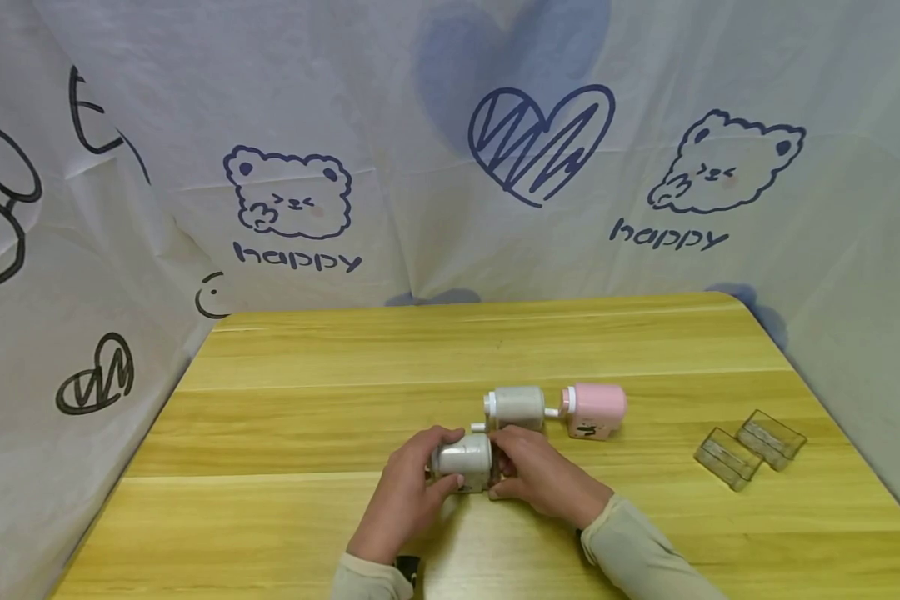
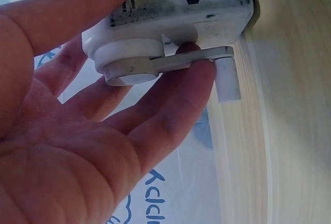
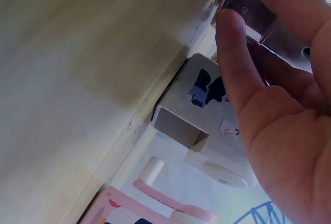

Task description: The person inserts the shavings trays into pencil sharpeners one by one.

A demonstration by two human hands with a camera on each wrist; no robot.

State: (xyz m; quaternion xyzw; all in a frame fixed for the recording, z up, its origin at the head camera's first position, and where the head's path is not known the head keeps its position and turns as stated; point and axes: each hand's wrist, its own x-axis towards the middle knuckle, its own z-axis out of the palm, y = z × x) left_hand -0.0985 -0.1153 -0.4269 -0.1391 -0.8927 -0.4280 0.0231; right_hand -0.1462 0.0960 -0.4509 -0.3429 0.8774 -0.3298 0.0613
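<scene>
A pale hand-crank pencil sharpener [image 1: 465, 457] lies between my hands near the table's middle. My left hand [image 1: 408, 492] grips its crank end, thumb on the body; in the left wrist view a finger touches the white crank arm [image 2: 191, 57]. At the opposite end, my right hand [image 1: 543, 475] pinches a see-through brown shavings drawer [image 3: 248, 6], seen at the top of the right wrist view. How far that drawer sits inside the body is hidden by the fingers. Just behind lies a second pale sharpener [image 1: 521, 407], whose drawer slot [image 3: 178, 128] is hollow.
Right of the second sharpener is a pink one [image 1: 598, 408] with a white crank. Two brown see-through drawers [image 1: 727, 458] lie side by side farther right on the wooden table [image 1: 307, 358]. A printed white cloth [image 1: 420, 167] hangs behind the table.
</scene>
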